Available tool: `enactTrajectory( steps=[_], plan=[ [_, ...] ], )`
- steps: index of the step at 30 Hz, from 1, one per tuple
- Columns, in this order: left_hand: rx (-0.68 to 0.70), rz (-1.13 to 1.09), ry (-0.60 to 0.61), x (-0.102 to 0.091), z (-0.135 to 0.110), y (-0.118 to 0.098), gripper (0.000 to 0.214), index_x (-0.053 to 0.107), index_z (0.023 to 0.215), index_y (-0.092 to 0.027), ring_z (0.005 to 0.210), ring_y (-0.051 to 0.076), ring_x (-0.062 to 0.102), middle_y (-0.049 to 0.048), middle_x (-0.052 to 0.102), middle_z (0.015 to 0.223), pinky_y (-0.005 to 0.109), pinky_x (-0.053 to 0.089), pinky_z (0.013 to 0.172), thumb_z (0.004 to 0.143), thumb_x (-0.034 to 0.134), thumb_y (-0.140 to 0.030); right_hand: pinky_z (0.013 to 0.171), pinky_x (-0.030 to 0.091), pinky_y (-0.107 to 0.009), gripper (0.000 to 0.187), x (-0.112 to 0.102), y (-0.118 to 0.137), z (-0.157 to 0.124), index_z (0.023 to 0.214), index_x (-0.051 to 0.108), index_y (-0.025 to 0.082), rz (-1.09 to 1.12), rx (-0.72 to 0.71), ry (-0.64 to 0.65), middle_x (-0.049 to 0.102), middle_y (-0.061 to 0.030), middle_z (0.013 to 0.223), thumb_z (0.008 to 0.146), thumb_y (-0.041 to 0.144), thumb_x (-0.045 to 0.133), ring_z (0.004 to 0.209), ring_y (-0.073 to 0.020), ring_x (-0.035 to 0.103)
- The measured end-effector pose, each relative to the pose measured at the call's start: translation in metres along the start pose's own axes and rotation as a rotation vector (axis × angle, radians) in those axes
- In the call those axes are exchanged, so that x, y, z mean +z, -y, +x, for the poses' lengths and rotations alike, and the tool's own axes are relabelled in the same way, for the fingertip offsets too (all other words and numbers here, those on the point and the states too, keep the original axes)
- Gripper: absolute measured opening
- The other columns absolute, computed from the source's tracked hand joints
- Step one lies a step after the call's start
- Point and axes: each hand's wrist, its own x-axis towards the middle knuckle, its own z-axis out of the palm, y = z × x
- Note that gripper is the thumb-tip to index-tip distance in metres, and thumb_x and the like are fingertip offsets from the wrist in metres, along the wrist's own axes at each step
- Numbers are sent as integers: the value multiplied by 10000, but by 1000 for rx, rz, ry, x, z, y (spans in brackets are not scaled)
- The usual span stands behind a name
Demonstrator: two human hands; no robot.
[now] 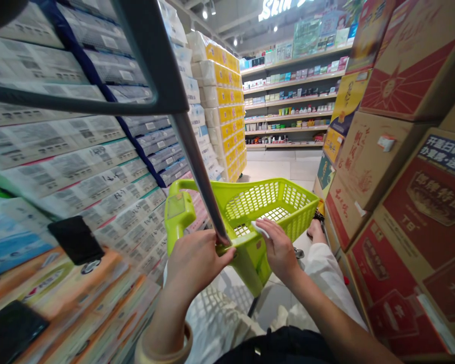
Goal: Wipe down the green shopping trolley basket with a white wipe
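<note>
A lime-green shopping cart basket (250, 202) with latticed sides is right before me, and no goods show in it. A metal pole (199, 177) rises from its near corner to a dark grey handle (151, 65). My left hand (197, 258) is closed around the near corner, beside the foot of the pole; its thumb lies along the rim and the other fingers are partly hidden. In my right hand (278, 247) a folded white wipe or tissue (260, 229) is pressed under the fingers against the near rim.
Stacked tissue packs (98, 151) line the left side, with a black phone-like object (76, 239) on the lower ones. Yellow-and-white packs (223, 106) stand farther on. Cardboard cartons (402, 202) are piled close on the right. Shelves of small goods (291, 101) cross the back.
</note>
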Motion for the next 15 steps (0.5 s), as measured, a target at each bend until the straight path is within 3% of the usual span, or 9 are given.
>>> enactTrajectory(
  steps=[5,7,12,15],
  plan=[
    [5,4,-13,0,0,-1,267,757,838,-281,766,245,694,22,750,800,309,461,647,834,593,-491,1119,424,-466,483,5,29,-3,1364,535,250,94,-176,132,635,-62,1319,922,97,415,1296,-209,528],
    [9,9,-11,-1,-1,-1,273,757,839,-283,762,246,692,22,748,795,311,460,648,835,590,-498,1117,427,-462,486,5,25,-3,1374,524,249,97,-212,143,632,-63,1322,927,99,405,1300,-207,524],
    [-2,14,6,-1,-2,0,266,758,832,-287,756,246,687,20,737,771,315,458,646,836,591,-494,1070,461,-510,454,-3,-17,-6,1300,593,238,-14,-49,-23,669,-89,1248,929,78,386,1253,-229,563],
    [-12,7,13,-1,-2,0,277,760,834,-280,797,243,690,28,742,795,307,457,655,837,585,-495,1063,472,-509,461,-4,-14,-10,1294,602,250,-22,-21,-41,670,-84,1247,923,74,393,1255,-235,562]
  ],
)
